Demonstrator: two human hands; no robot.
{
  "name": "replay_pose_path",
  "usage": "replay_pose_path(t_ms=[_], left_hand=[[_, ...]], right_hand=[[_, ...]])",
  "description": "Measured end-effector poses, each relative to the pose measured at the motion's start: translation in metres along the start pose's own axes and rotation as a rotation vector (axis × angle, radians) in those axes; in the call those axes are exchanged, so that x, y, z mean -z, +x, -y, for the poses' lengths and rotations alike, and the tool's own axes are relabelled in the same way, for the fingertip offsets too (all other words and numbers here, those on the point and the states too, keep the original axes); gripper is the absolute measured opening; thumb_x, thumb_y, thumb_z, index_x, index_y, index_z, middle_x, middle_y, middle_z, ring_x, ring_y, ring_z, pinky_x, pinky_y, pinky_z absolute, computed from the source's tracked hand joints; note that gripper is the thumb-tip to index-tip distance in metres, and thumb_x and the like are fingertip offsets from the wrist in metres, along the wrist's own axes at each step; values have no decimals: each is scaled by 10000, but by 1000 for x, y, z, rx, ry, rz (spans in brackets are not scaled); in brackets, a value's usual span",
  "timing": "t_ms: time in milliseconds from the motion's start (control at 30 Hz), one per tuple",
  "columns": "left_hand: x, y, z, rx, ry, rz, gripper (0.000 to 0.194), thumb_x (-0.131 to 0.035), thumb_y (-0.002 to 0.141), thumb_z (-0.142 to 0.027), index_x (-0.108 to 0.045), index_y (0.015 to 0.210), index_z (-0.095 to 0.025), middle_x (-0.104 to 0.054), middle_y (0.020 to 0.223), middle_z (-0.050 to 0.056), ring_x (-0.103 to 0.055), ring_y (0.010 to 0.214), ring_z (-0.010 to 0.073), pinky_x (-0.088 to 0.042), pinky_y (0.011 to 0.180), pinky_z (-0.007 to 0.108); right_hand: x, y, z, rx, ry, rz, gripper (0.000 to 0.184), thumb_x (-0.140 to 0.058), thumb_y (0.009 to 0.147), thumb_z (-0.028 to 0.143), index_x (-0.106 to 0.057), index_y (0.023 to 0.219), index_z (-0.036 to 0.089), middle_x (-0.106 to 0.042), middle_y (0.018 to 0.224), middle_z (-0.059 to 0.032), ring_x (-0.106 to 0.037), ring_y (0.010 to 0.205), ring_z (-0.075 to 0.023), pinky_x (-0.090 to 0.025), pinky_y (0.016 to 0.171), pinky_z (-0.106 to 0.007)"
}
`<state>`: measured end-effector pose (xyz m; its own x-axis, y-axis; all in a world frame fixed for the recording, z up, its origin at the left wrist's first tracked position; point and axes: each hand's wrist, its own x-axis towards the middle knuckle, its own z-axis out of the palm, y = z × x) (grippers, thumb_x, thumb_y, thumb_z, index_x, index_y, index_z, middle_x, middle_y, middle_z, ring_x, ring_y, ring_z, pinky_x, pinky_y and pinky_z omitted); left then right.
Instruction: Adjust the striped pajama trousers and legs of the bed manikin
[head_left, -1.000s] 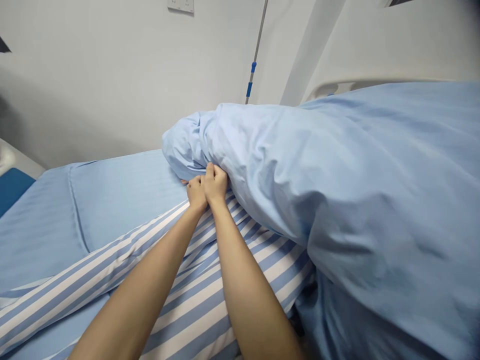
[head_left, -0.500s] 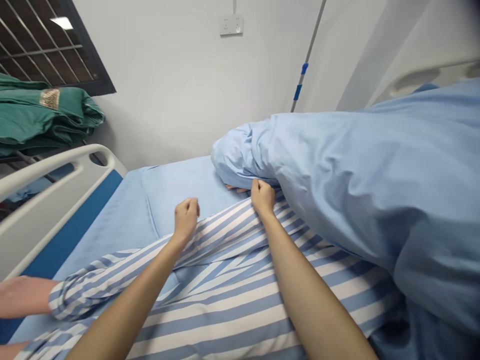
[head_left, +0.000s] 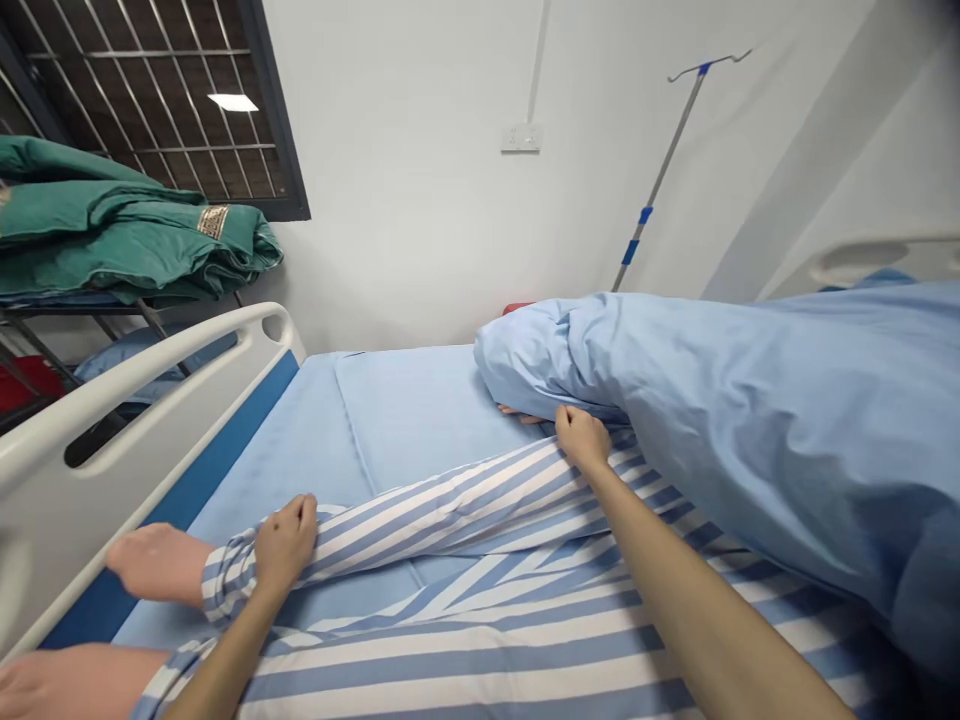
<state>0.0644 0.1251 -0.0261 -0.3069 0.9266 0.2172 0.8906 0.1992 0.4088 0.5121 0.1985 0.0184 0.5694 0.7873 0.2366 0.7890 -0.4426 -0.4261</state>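
Observation:
Blue-and-white striped pajama trousers cover the legs of a figure lying on the bed. Bare feet stick out at the left. My left hand is closed over the far trouser leg, just above the ankle, its fingertips hidden. My right hand is closed on the same leg higher up, at the thigh, close to the edge of a light blue quilt. The quilt is bunched back over the upper body. Fingers of the lying figure peek out from under it.
A bed end board stands at the left. Behind it, folded green textiles lie on a rack below a barred window. An IV pole rises beyond the bed, near a wall socket. Blue sheet covers the mattress.
My left hand has moved left and down along the trouser leg, from near the knee to near the ankle. My right hand keeps its hold. The view has shifted up and left.

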Motion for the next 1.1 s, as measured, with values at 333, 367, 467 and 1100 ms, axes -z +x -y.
replay_pose_path(t_ms=[333, 367, 467, 1100], left_hand=[[2, 0, -8, 58, 38, 119, 415, -256, 870, -431, -617, 802, -237, -691, 852, 82, -588, 813, 221, -290, 651, 296], [2, 0, -6, 68, 11, 121, 420, -251, 870, -435, -614, 793, -237, -690, 852, 82, -586, 813, 221, -292, 651, 297], [0, 0, 2, 94, -131, 66, 429, -233, 874, -420, -585, 723, -227, -680, 808, 75, -576, 774, 206, -300, 643, 291], [-1, 8, -37, 98, -949, -98, 347, -394, 783, -389, -362, 493, -201, -343, 462, -53, -339, 499, 93, -283, 508, 232]], right_hand=[[-22, -90, 140, 346, 163, 375, 359, -388, 849, 255, -655, 663, 102, -593, 622, -81, -551, 665, -168, -368, 629, -246], [-33, -113, 167, 420, 211, 415, 369, -384, 855, 274, -637, 635, 121, -570, 595, -43, -532, 639, -143, -358, 607, -225], [-67, -190, 233, 584, 356, 503, 433, -357, 872, 375, -584, 583, 148, -511, 557, 14, -486, 598, -104, -338, 553, -186], [-74, -228, 231, 490, 1022, 543, 425, -361, 846, 425, -350, 493, 189, -324, 469, 45, -319, 487, -92, -265, 495, -233]])
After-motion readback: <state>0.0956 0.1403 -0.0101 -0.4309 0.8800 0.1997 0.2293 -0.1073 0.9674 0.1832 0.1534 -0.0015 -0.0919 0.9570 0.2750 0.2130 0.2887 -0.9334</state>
